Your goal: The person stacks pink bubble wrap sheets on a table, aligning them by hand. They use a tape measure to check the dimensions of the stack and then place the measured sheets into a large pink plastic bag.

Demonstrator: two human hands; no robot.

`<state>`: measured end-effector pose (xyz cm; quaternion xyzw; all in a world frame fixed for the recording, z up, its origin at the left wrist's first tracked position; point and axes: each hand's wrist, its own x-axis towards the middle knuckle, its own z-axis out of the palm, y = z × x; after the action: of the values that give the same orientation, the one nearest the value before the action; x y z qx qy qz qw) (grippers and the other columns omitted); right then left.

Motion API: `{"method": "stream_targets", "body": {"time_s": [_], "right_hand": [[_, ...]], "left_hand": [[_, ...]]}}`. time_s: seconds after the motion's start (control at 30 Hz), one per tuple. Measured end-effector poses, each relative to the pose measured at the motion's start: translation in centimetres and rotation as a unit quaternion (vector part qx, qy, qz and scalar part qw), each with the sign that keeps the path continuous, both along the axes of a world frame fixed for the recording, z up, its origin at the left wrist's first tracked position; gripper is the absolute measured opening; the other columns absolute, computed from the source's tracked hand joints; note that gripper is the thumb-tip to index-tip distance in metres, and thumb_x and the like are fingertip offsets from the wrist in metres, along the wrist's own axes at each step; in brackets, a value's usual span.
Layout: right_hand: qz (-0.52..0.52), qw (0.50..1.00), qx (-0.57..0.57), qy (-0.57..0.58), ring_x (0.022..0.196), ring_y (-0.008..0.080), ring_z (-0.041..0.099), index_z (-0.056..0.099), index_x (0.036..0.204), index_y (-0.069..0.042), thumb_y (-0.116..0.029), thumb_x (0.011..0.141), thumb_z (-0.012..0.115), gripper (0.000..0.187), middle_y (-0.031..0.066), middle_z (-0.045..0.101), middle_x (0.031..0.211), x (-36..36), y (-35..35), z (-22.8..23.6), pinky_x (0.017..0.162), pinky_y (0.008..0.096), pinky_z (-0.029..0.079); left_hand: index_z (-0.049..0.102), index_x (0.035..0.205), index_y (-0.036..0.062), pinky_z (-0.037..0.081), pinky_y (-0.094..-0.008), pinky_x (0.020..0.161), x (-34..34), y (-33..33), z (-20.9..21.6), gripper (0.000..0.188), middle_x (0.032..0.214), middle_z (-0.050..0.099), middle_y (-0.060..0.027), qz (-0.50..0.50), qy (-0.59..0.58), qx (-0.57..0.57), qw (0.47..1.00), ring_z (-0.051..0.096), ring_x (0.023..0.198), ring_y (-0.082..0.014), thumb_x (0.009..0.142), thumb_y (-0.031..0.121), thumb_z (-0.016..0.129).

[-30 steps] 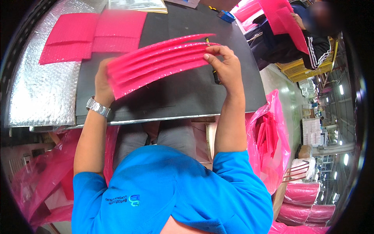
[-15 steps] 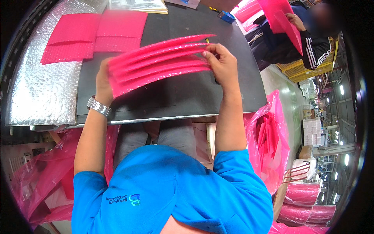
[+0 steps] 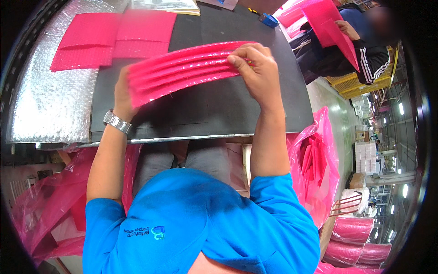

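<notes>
Between my hands, above the dark tabletop (image 3: 205, 109), I hold several pink bubble-wrap pouches (image 3: 182, 68) stacked in layers. My left hand (image 3: 123, 91), a metal watch at its wrist, is closed round their left end; its fingers are mostly hidden behind them. At the right end my right hand (image 3: 255, 68) pinches the layers between thumb and fingers. Two more pink pouches lie flat at the far left, one (image 3: 86, 39) next to the other (image 3: 145, 32), partly over a silvery bubble-wrap sheet (image 3: 50, 105).
A blue tape dispenser (image 3: 268, 20) sits at the far table edge, near papers (image 3: 166, 5). Right of the table stands a pink plastic bag (image 3: 315, 169) with pink pouches inside. Another pink bag (image 3: 54, 201) hangs at lower left. Beyond the right corner a co-worker's hand (image 3: 349, 29) holds pink sheets.
The fanned layers of the stack have come closer together at the right end. My right hand has shifted slightly left and up along them, its fingers now curled over the top edge.
</notes>
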<state>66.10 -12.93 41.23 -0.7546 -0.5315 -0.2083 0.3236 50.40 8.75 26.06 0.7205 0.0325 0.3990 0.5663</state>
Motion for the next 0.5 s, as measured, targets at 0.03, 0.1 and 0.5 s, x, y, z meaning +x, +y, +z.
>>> {"method": "stream_targets", "body": {"time_s": [0.03,0.1,0.5], "right_hand": [[0.002,1.0,-0.015,0.025,0.082,0.0243,0.054,0.065,0.077,-0.006,-0.024,0.073,0.066,0.018,0.008,0.06,0.079,-0.2,0.1,0.1,0.075,0.0348,0.041],[0.007,0.996,-0.046,0.077,0.082,0.0247,0.054,0.065,0.077,-0.006,-0.024,0.073,0.066,0.018,0.0081,0.06,0.078,-0.6,0.2,0.1,0.074,0.0344,0.041],[0.133,0.897,0.214,0.364,0.065,0.0116,0.046,0.053,0.079,-0.002,-0.02,0.086,0.055,0.02,0.0025,0.051,0.067,-0.9,0.0,-0.5,0.061,0.0248,0.038]], "left_hand": [[0.043,0.115,0.0046,0.046,-0.0333,0.086,0.0,0.0,0.0,0.032,0.114,0.052,-0.0123,-0.009,-0.015,0.003,1.0,0.053,0.103,-0.0183,0.085,0.01,0.053],[0.043,0.115,0.0052,0.047,-0.0322,0.083,0.2,-0.2,0.0,0.035,0.113,0.052,-0.0117,-0.027,-0.044,0.009,0.999,0.053,0.101,-0.0174,0.082,0.003,0.055],[0.041,0.115,0.0054,0.046,-0.0364,0.087,0.5,0.2,-0.4,0.024,0.113,0.051,-0.0128,-0.143,-0.07,-0.153,0.975,0.053,0.102,-0.0216,0.092,0.012,0.04]]}}
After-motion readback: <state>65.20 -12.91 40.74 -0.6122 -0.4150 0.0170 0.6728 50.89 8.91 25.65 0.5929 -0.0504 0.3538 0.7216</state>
